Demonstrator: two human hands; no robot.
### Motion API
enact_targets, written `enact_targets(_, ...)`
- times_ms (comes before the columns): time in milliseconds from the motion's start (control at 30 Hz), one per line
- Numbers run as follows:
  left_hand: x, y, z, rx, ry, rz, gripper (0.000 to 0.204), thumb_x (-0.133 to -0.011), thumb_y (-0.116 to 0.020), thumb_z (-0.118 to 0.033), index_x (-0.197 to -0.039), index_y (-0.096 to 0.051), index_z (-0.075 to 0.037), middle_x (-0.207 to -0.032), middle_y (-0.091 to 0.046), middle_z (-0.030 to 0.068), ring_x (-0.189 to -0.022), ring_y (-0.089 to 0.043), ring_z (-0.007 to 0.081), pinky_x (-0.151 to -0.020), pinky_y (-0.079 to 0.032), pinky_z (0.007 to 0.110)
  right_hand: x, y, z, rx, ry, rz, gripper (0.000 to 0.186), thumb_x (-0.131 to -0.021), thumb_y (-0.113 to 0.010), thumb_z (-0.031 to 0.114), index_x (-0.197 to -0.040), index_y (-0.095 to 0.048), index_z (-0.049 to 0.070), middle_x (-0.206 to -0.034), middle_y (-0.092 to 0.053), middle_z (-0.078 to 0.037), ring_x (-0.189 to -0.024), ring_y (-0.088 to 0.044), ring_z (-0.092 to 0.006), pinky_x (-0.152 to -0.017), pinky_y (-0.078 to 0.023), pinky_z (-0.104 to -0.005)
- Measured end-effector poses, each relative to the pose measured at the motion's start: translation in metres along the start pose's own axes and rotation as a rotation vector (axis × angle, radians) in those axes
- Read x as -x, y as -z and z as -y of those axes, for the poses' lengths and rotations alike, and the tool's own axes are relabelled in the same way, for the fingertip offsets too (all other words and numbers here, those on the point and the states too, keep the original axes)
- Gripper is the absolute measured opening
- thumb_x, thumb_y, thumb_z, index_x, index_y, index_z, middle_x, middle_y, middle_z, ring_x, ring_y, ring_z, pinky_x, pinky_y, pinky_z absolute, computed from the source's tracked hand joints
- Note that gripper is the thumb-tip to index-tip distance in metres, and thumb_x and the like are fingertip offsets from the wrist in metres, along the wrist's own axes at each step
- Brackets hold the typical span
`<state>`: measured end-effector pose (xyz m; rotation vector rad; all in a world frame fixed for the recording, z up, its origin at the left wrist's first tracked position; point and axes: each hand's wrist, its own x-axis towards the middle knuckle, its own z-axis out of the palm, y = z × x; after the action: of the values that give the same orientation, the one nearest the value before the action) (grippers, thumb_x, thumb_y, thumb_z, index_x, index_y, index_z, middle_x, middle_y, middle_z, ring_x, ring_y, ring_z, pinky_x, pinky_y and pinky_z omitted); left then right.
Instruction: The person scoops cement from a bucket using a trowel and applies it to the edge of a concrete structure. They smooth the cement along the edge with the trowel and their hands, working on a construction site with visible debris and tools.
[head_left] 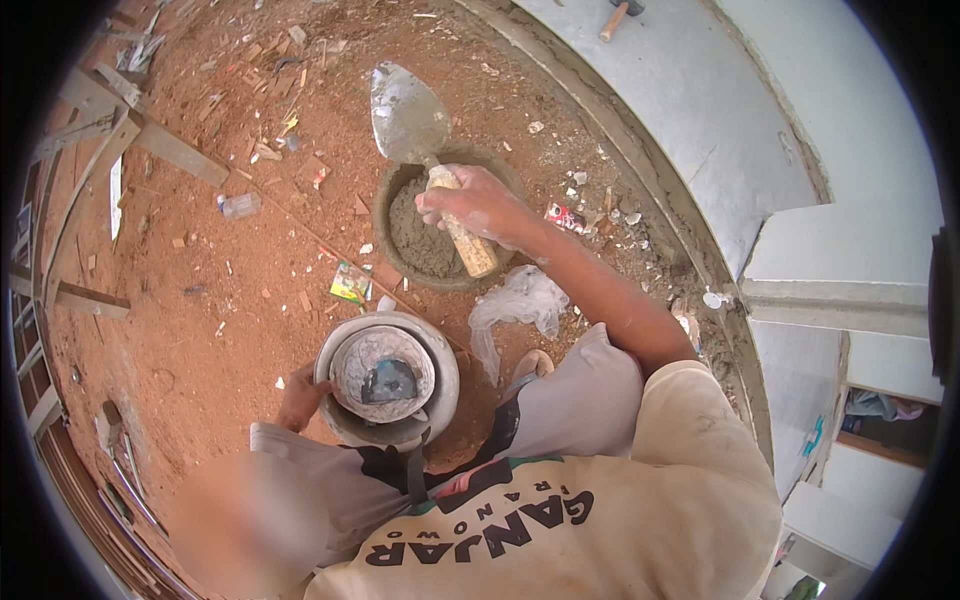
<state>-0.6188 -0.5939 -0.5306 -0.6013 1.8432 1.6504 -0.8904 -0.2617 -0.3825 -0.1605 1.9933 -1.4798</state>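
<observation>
My right hand (pixel 485 205) grips the pale, mortar-spattered handle of a trowel (pixel 405 115). Its wet, broad metal blade points away from me, past the far rim of a round tub (pixel 383 235). Grey wet mortar (pixel 425 235) lies in that tub, partly covered by my hand and the handle. Nearer to me stands a grey-white bucket (pixel 447 375) with a smaller, crusted white bowl (pixel 350 350) inside it. A dark bluish patch (pixel 390 381) shows at the bowl's bottom. My left hand (pixel 300 397) clasps the bucket's left rim, with part of its fingers hidden.
Crumpled clear plastic (pixel 520 305) lies right of the tub. A clear bottle (pixel 240 206), a yellow-green packet (pixel 350 283) and rubble litter the reddish dirt. Wooden framing (pixel 180 150) stands at left. A mortar-edged grey slab (pixel 690 110) curves along the right, with a hammer (pixel 614 22) on it.
</observation>
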Motion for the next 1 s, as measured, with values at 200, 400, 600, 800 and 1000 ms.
enact_targets(200, 0.012, 0.021, 0.028, 0.189, -0.063, -0.031, 0.039, -0.078, -0.058, 0.009, -0.116, -0.065, 0.003, -0.103, -0.07, 0.0091, -0.086, -0.065, 0.0142, -0.075, -0.052, 0.027, 0.016, 0.004, -0.009, 0.464, 0.192, -0.351, 0.058, -0.083, -0.068, 0.045, -0.117, -0.06, -0.001, -0.096, -0.069, -0.014, -0.093, -0.066, -0.0273, -0.084, -0.05, -0.0408)
enact_targets(400, 0.043, 0.081, 0.011, 0.373, -0.116, -0.284, 0.039, -0.08, -0.058, 0.004, -0.118, -0.063, 0.004, -0.106, -0.068, 0.0122, -0.089, -0.065, 0.0202, -0.078, -0.052, 0.029, 0.033, 0.037, -0.009, 0.558, 0.113, -0.309, 0.054, -0.084, -0.066, 0.042, -0.116, -0.06, -0.001, -0.113, -0.064, -0.023, -0.108, -0.062, -0.0341, -0.092, -0.047, -0.0434)
enact_targets(600, 0.049, 0.15, 0.046, 0.415, -0.154, -0.425, 0.04, -0.086, -0.057, -0.005, -0.125, -0.057, 0.003, -0.117, -0.063, 0.0142, -0.099, -0.061, 0.0237, -0.088, -0.049, 0.035, 0.052, 0.061, -0.033, 0.704, 0.091, -0.377, 0.051, -0.086, -0.063, 0.04, -0.119, -0.057, 0.002, -0.113, -0.064, -0.023, -0.108, -0.061, -0.0355, -0.093, -0.046, -0.045)
enact_targets(800, 0.057, 0.165, 0.074, 0.585, -0.016, -0.549, 0.035, -0.089, -0.06, -0.008, -0.123, -0.057, -0.002, -0.113, -0.063, 0.0114, -0.096, -0.063, 0.0229, -0.084, -0.053, 0.036, 0.088, 0.079, -0.024, 1.031, -0.145, -0.312, 0.049, -0.089, -0.057, 0.032, -0.131, -0.055, 0.007, -0.116, -0.064, -0.021, -0.113, -0.061, -0.0349, -0.099, -0.048, -0.0469)
enact_targets(1000, 0.048, 0.157, 0.056, 0.378, -0.052, -0.564, 0.04, -0.091, -0.061, -0.013, -0.128, -0.055, 0.0, -0.115, -0.064, 0.0116, -0.097, -0.064, 0.0216, -0.083, -0.054, 0.035, 0.074, 0.065, -0.031, 1.281, -0.201, -0.222, 0.043, -0.087, -0.058, 0.032, -0.12, -0.062, 0.004, -0.106, -0.067, -0.023, -0.104, -0.064, -0.0366, -0.093, -0.05, -0.0484)
